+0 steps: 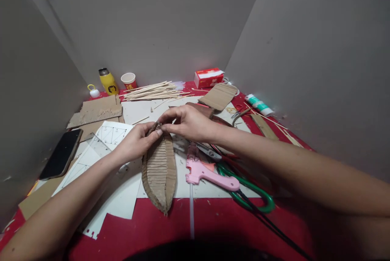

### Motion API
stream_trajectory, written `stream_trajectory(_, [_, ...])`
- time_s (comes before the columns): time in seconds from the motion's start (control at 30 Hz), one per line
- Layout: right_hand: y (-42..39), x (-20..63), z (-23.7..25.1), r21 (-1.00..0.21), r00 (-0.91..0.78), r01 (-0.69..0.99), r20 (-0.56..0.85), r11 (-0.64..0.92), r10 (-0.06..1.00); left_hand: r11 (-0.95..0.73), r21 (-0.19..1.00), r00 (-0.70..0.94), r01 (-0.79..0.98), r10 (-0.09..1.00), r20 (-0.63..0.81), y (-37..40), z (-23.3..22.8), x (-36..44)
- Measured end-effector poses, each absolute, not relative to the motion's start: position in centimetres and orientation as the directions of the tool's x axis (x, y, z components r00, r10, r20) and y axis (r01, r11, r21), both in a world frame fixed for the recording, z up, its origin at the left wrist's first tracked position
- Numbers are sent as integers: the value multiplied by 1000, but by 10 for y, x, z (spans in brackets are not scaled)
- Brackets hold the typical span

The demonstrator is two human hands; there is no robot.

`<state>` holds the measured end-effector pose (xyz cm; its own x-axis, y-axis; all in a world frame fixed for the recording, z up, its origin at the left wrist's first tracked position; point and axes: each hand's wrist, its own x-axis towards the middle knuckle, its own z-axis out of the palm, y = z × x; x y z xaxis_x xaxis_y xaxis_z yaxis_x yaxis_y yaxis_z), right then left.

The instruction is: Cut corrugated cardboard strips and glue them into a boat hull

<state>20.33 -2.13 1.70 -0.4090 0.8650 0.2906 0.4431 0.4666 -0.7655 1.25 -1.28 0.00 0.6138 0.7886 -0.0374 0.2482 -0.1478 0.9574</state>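
A long, boat-shaped piece of corrugated cardboard point(159, 171) lies lengthwise on the table, pointed at both ends. My left hand point(136, 142) grips its far tip from the left, thumb on top. My right hand point(186, 123) pinches the same far tip from the right. Both hands meet at that end. A pink glue gun point(207, 173) lies just right of the cardboard, under my right forearm.
Green-handled scissors point(252, 194) and small pliers point(209, 152) lie right of the glue gun. A black phone point(61, 154) rests at left beside white drawing sheets point(106, 137). At the back lie wooden sticks point(152, 90), cardboard sheets point(96, 111), a yellow bottle point(108, 81), a paper cup point(128, 80), a red box point(209, 77).
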Motion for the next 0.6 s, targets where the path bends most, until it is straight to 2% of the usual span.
stream_trajectory(0.13, [-22,206,12,-769,-418,449,270,455,868,-175,943,605,283,795,-35,-13,-1,14])
stream_trajectory(0.33, [-22,210,3,-772,-373,477,254,419,892,-207,934,423,292,904,68,-19,-7,22])
stream_trajectory(0.6, [-21,213,-5,-793,-416,476,178,380,892,-291,875,378,386,916,138,-30,-19,30])
